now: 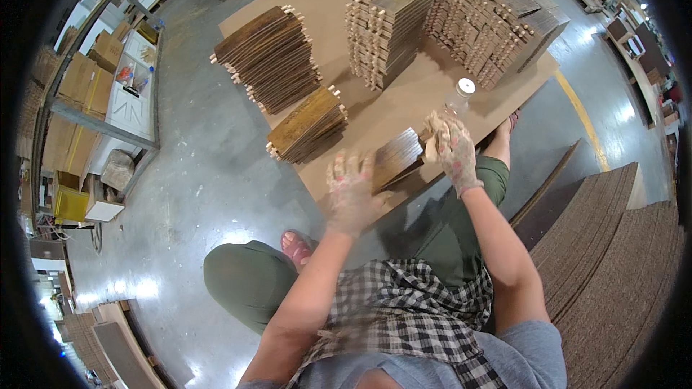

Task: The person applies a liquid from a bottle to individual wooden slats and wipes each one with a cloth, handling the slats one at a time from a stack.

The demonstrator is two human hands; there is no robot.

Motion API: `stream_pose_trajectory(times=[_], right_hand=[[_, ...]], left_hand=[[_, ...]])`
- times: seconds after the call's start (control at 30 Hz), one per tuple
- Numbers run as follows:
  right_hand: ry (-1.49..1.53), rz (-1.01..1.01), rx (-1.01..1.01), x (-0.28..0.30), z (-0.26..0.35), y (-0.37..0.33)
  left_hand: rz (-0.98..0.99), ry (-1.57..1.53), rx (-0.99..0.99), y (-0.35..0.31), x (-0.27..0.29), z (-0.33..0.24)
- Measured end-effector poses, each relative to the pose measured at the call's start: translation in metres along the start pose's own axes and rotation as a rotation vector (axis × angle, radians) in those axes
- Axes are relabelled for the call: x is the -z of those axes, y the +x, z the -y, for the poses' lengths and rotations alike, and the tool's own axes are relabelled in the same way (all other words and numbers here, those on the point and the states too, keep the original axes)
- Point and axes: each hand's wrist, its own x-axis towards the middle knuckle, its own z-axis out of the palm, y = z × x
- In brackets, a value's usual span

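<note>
My left hand, in a patterned work glove, is beside the left end of a dark brown wooden panel. It is blurred by motion, but its fingers look spread and nothing shows in them. At the panel's right end is my right hand, gloved too, its fingers closed round a crumpled beige cloth. Just beyond that hand stands a clear bottle with a white cap. The panel's surface has a shiny patch. Whether either hand touches the panel, I cannot tell.
A brown board serves as the work surface. On it stand a fanned pile of dark panels, a shorter pile, a tall stack and more stacks behind. Brown sheets lie at right; a loaded shelf stands left.
</note>
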Motion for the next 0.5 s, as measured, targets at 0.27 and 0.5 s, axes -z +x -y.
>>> stream_pose_trajectory(times=[0.27, 0.5], right_hand=[[0.689, -0.113, -0.418, 0.001, -0.005, -0.006], [0.903, -0.146, 0.282, 0.032, 0.145, 0.003]], left_hand=[[-0.015, -0.341, 0.043, 0.021, 0.006, 0.027], [0.050, -1.469, 0.344, 0.012, 0.018, 0.038]])
